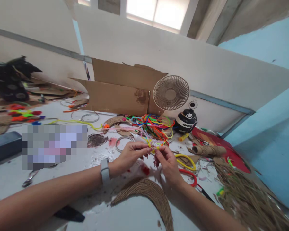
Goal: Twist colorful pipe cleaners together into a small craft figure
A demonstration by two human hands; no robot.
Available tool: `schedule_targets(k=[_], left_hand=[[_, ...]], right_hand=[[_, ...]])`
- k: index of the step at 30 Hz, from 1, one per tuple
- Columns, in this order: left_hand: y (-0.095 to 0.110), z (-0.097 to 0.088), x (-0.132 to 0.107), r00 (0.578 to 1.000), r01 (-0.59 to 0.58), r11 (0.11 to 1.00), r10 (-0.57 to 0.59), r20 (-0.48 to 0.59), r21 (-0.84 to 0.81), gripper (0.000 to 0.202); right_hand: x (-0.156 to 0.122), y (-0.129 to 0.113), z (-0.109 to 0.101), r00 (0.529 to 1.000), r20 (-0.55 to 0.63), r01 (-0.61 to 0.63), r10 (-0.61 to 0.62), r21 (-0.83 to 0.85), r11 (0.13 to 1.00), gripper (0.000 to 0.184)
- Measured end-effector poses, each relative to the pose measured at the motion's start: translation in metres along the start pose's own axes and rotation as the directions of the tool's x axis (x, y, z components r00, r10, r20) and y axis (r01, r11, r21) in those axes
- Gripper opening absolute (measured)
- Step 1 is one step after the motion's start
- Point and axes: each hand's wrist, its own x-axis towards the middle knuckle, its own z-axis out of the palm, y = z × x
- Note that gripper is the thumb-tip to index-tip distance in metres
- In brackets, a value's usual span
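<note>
Both hands meet over the middle of the white table. My left hand [132, 154], with a watch [105, 170] on its wrist, pinches a small yellow and pink pipe cleaner piece [149, 143] between thumb and fingertips. Close beside it, my right hand [168, 163] grips the same piece from the other side. Its exact shape is partly hidden by the fingers. Just beyond lies a tangle of coloured pipe cleaners [149, 123]. Nearer to me rests a crescent wrapped in brown twine [146, 186]. A yellow loop handle [191, 159] and a red loop handle [194, 175] lie right of my right hand.
A fan [171, 93] and a black bottle [185, 121] stand at the back, near propped cardboard [115, 96]. Brown fibre strands [248, 195] and a cardboard roll [209, 150] lie to the right. At left are a metal spoon-like item [29, 178] and a dark box [4, 146].
</note>
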Motion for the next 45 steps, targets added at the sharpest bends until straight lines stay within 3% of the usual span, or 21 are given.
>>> schedule_targets(k=[4,7,14,23,30,35,41,45], left_hand=[[0.001,0.000,0.001,0.949,-0.279,0.947,0.298,-0.106,0.159,0.011],[0.002,0.002,-0.001,0.929,-0.342,0.925,0.359,-0.085,0.165,0.011],[0.002,0.003,-0.004,0.987,-0.145,0.989,0.146,-0.069,0.020,0.018],[0.011,0.006,-0.004,0.983,0.115,0.977,-0.138,-0.118,-0.181,0.024],[0.010,0.003,-0.003,0.971,0.187,0.925,-0.225,-0.081,-0.332,0.022],[0.001,0.001,0.000,0.949,0.291,0.844,-0.314,0.024,-0.451,0.020],[-0.010,-0.005,0.006,0.941,0.338,0.783,-0.283,0.185,-0.522,0.019],[-0.011,-0.006,0.008,0.938,0.347,0.778,-0.283,0.201,-0.524,0.020]], right_hand=[[0.001,0.002,-0.002,0.999,0.032,-0.039,0.038,0.034,0.999,0.024],[0.001,0.002,-0.002,0.995,0.041,-0.093,0.090,0.070,0.993,0.024],[0.000,0.003,-0.001,0.994,0.013,-0.108,0.108,0.157,0.982,0.024],[0.000,0.003,-0.001,0.998,-0.064,-0.018,0.025,0.102,0.995,0.024],[-0.002,0.007,-0.001,1.000,-0.026,0.010,-0.008,0.085,0.996,0.022],[-0.001,0.010,-0.004,0.999,0.005,0.045,-0.045,0.039,0.998,0.017],[0.000,0.010,-0.004,0.999,0.001,0.034,-0.034,0.046,0.998,0.020],[0.001,0.007,-0.003,1.000,-0.012,-0.013,0.013,0.068,0.998,0.023]])
